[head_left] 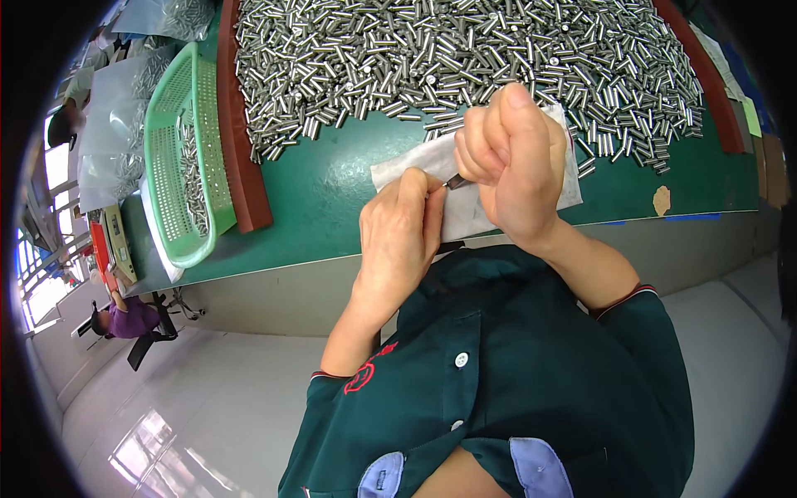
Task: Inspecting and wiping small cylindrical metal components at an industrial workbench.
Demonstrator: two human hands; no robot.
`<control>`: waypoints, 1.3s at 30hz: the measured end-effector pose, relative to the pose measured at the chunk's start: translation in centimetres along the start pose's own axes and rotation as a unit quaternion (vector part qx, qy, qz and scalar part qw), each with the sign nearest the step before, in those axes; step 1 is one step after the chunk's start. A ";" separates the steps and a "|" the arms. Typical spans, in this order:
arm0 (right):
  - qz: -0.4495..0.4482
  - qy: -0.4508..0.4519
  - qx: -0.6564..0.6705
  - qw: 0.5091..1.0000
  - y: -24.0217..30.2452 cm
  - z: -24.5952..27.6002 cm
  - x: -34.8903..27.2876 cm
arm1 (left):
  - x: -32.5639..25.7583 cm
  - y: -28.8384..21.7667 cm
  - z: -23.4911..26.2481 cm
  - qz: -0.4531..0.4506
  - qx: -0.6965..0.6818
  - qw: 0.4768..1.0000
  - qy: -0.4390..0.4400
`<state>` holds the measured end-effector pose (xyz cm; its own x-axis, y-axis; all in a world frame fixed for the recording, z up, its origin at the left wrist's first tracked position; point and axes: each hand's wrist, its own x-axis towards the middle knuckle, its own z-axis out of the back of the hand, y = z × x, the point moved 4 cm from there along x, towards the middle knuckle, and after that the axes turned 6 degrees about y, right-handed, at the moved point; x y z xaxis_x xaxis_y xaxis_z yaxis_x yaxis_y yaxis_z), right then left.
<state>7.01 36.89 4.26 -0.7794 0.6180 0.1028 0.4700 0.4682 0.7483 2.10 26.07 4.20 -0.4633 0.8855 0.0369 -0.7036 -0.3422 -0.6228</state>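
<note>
My left hand (398,220) is closed in a pinch near the table's front edge, its fingertips at one end of a short dark metal piece (455,181). What else those fingertips hold, if anything, is hidden. My right hand (519,153) makes a fist around the other end of that piece, thumb uppermost. Most of the piece is covered by the fist, so its kind does not show. Under both hands lies a white cloth or paper sheet (469,217). Just beyond it spreads a large heap of shiny metal pins (465,50).
Red-brown rails (245,183) flank the heap on the green table (320,207). Left of them stands a green perforated basket (158,166) holding pins, beside clear bags of pins (116,124). A person in purple (133,318) sits at the far left.
</note>
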 end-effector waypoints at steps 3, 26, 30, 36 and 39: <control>0.024 0.012 -0.039 0.999 0.1 -0.6 -0.4 | 0.0 0.0 0.0 -0.002 -0.003 1.000 -0.005; -0.002 -0.001 -0.004 1.000 0.2 -0.1 0.3 | 0.5 3.6 0.3 0.084 -0.700 0.706 0.068; -0.011 -0.010 0.013 1.000 0.1 0.2 0.3 | 0.7 3.7 0.1 0.077 -0.710 0.697 0.067; -0.016 -0.010 0.028 0.999 0.1 0.2 0.4 | 0.7 3.7 0.1 0.074 -0.714 0.693 0.067; -0.016 -0.012 0.026 0.999 0.1 0.3 0.3 | 0.8 3.6 0.2 0.077 -0.712 0.694 0.071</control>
<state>6.91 37.33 4.17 -0.7846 0.6168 0.0633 0.4665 0.5199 0.7156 -0.90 25.49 2.14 -0.3446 0.9296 -0.1309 0.6422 0.1317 -0.7552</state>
